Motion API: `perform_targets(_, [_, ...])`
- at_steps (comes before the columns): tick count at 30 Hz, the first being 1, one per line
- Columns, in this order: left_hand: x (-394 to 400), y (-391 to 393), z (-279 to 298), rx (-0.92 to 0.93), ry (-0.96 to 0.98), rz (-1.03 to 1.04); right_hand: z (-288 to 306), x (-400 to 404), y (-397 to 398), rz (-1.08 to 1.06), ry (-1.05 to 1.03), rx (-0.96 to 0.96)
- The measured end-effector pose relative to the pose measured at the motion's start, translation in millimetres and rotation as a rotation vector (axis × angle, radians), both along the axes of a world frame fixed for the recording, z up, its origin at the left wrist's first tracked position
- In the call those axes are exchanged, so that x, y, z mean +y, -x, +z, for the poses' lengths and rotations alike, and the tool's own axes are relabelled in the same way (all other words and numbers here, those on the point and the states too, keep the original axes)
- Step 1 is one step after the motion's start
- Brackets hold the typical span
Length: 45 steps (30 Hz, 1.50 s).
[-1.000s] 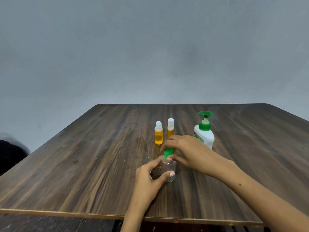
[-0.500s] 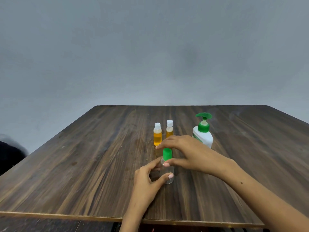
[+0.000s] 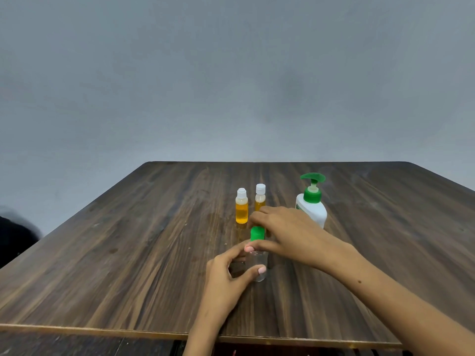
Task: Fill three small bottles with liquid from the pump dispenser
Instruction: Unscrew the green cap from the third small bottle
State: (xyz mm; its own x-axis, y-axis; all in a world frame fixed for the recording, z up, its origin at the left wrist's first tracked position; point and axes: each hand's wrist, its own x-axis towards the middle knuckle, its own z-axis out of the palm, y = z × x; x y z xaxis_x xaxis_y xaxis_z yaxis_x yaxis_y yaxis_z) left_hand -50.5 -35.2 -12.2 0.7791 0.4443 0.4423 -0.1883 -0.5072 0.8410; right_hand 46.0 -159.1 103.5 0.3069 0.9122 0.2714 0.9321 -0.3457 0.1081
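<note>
Dark wood grain runs across the table (image 3: 128, 253), whose pale front edge lies nearest the camera. Just beyond that edge the left hand (image 3: 226, 281) comes up from below, its thumb and fingers curled round the body of a small clear bottle (image 3: 258, 263) that stands upright on the table; the thumb tip presses on the bottle's near side. The bottle looks clear, and whether it holds any liquid cannot be told. The right hand (image 3: 290, 232) reaches in from the right over the bottle's top, thumb and forefinger pinching the green cap (image 3: 257, 233) that sits at the bottle's neck. Whether the cap is screwed on or loose cannot be told.

Behind the hands stand two more small bottles with white caps, both upright and close together: the left orange-filled bottle (image 3: 241, 206) in full view, the right orange-filled bottle (image 3: 260, 196) partly hidden by the right hand's knuckles. Further right, just behind the right hand, stands the white pump dispenser (image 3: 312, 204) with its green pump head. A plain grey wall (image 3: 231, 73) rises behind the table's far edge.
</note>
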Motion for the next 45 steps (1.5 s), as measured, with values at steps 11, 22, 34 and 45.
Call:
perform_targets(11, [-1.2, 2.4, 3.1, 0.026, 0.013, -0.023, 1.8, 1.3, -10.6, 0.115, -0.049, 0.215])
perform_targets(22, [-1.7, 15.0, 7.5, -0.022, 0.070, 0.099, -13.5, 37.2, -37.6, 0.133, -0.609, 1.004])
perform_targets(34, [6.6, 29.0, 3.2, -0.004, 0.129, 0.144, -85.6, 89.7, -54.3, 0.101, -0.505, 0.821])
perform_targets(45, [6.8, 30.7, 1.0, -0.016, 0.151, 0.123, -53.0, 50.6, -46.8, 0.052, -0.595, 0.723])
